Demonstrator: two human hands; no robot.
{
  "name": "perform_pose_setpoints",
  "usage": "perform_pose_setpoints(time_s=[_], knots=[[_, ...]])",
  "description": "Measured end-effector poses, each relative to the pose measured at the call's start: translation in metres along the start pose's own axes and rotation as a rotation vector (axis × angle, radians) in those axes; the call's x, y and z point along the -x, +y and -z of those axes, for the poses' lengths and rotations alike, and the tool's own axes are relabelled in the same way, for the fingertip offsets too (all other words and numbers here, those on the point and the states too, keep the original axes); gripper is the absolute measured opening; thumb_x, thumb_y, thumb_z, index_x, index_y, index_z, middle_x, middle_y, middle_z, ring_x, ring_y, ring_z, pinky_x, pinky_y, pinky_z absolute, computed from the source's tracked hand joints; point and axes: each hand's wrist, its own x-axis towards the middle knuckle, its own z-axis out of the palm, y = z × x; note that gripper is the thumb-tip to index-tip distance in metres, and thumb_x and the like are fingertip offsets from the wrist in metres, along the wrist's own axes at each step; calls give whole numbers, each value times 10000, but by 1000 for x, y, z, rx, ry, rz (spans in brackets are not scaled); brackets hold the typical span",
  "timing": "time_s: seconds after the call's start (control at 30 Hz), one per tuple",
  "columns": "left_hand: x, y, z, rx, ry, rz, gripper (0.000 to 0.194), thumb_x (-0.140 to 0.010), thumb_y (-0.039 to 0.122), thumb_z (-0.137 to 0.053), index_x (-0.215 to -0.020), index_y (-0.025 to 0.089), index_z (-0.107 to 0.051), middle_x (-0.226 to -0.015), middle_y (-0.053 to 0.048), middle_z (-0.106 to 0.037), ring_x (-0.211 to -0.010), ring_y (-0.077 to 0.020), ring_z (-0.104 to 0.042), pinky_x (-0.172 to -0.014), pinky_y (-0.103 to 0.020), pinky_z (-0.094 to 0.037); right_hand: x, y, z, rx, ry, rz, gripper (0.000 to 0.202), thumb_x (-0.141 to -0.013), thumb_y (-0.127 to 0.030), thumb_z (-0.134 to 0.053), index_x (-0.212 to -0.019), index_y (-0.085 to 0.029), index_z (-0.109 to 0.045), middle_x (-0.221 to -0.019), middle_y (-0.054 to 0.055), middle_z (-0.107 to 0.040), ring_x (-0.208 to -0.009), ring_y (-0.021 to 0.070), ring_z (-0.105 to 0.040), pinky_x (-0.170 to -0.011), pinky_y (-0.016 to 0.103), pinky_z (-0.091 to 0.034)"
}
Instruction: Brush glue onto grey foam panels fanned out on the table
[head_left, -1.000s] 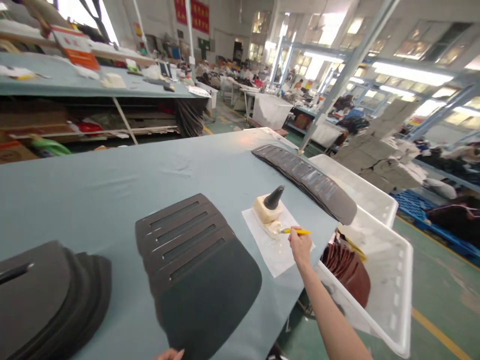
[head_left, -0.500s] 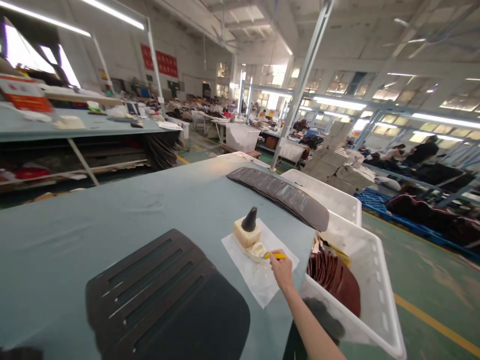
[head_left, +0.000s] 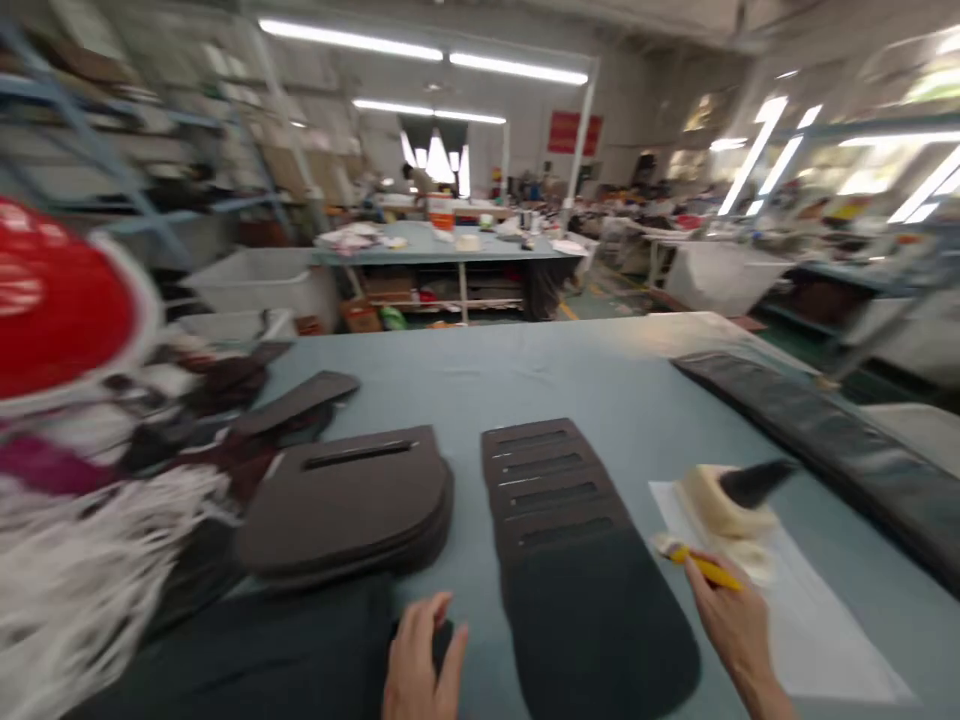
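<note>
My right hand [head_left: 731,620] is closed around a yellow-handled brush [head_left: 705,568], whose tip carries a pale, creamy paste. The brush is at the left edge of a white sheet [head_left: 817,620]. On that sheet stands a cream-coloured block [head_left: 720,505] with a black cone [head_left: 757,483] on it. Low in the view, my left hand [head_left: 424,655] has its thumb and fingers apart; a dark thing shows between them, too blurred to name. Between my hands lies a dark slotted panel [head_left: 585,560]. A stack of dark, rounded panels [head_left: 345,505] lies ahead of my left hand.
Along the right edge of the blue-green table [head_left: 480,370] runs a row of overlapping dark pieces [head_left: 817,440]. White strips [head_left: 112,570], dark scraps and a red rounded object [head_left: 60,300] crowd the left. Another worktable [head_left: 427,245] stands beyond.
The view has swung left. My right hand has lifted the brush off the pasty mass by the block and moved it toward the slotted panel. My left hand has come into view.
</note>
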Motion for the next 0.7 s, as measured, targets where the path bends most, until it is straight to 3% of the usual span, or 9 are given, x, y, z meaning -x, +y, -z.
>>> perform_pose_setpoints(time_s=[0.07,0.17,0.27,0.37,0.47,0.57,0.7], knots=[[-22,-9,36,-136,119,-17,286,-869,361,-459,-1083,217,-582,-1102,-94,-609,-1056,-232,-565,-893,-418,-458,1,-72,-29,-161,-119,19,355,-759,-540,-551,-880,-222,-651,-774,61,-673,-571,205,-603,-518,294,-428],[-58,-29,75,-347,275,-20,288,-893,313,-440,-1120,193,-570,-1169,-124,-588,-1136,-248,-517,-942,-443,-406,16,-205,-69,-462,-345,30,358,-775,-507,-580,-936,-194,-646,-682,36,-640,-542,171,-572,-499,256,-422],[-80,-54,96,-506,315,-9,351,-892,301,-448,-1204,165,-534,-1269,-151,-535,-1227,-284,-445,-1002,-500,-345,44,-332,-109,-728,-544,125,313,-798,-450,-583,-927,-171,-641,-649,19,-612,-511,138,-521,-477,232,-395],[-87,-76,106,-570,265,-4,347,-879,278,-469,-1203,178,-540,-1280,-129,-530,-1211,-275,-454,-1027,-523,-326,77,-428,-153,-864,-687,241,240,-808,-384,-568,-892,-170,-639,-706,20,-629,-564,129,-545,-535,224,-421],[-87,-91,111,-567,216,-6,329,-859,257,-497,-1172,182,-566,-1220,-99,-560,-1173,-249,-479,-1052,-501,-334,105,-486,-196,-887,-822,388,189,-796,-335,-552,-851,-182,-650,-699,-4,-628,-552,111,-533,-534,210,-412],[-87,-99,114,-548,204,-8,315,-869,248,-477,-1161,192,-582,-1170,-80,-576,-1146,-237,-493,-1055,-485,-358,115,-522,-237,-836,-869,521,183,-783,-326,-540,-826,-199,-664,-652,-26,-620,-530,106,-528,-535,208,-407],[-89,-103,117,-527,206,-14,349,-881,228,-447,-1211,220,-559,-1260,-74,-523,-1175,-249,-467,-1021,-476,-410,99,-553,-287,-742,-539,402,234,-791,-370,-513,-823,-193,-661,-710,4,-659,-592,134,-581,-630,239,-442]])
